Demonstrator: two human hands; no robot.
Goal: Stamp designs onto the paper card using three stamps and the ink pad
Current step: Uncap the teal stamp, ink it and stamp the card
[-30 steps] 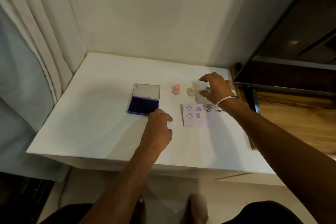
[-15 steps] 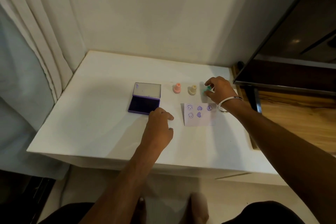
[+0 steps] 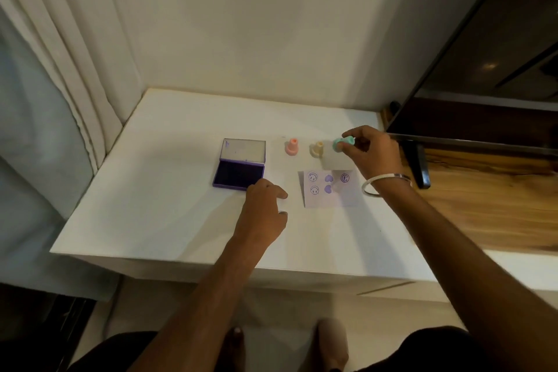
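Note:
A white paper card (image 3: 332,190) lies on the white table (image 3: 169,205), printed with purple smileys and hearts. My right hand (image 3: 370,154) holds the green stamp (image 3: 342,143) tilted in the air behind the card. The pink stamp (image 3: 292,147) and the yellow stamp (image 3: 317,149) stand upright to its left. An open purple ink pad (image 3: 240,174) sits left of the stamps, lid raised. My left hand (image 3: 265,208) rests on the table with fingers loosely apart, its fingertips at the pad's front right corner.
A dark screen on a black stand (image 3: 419,166) rises at the right over a wooden surface (image 3: 489,205). Curtains (image 3: 60,69) hang at the left. The wall runs behind the table, whose front edge is close to me.
My right hand has lifted the green stamp off the table and tipped it on its side. My left hand has stayed by the ink pad.

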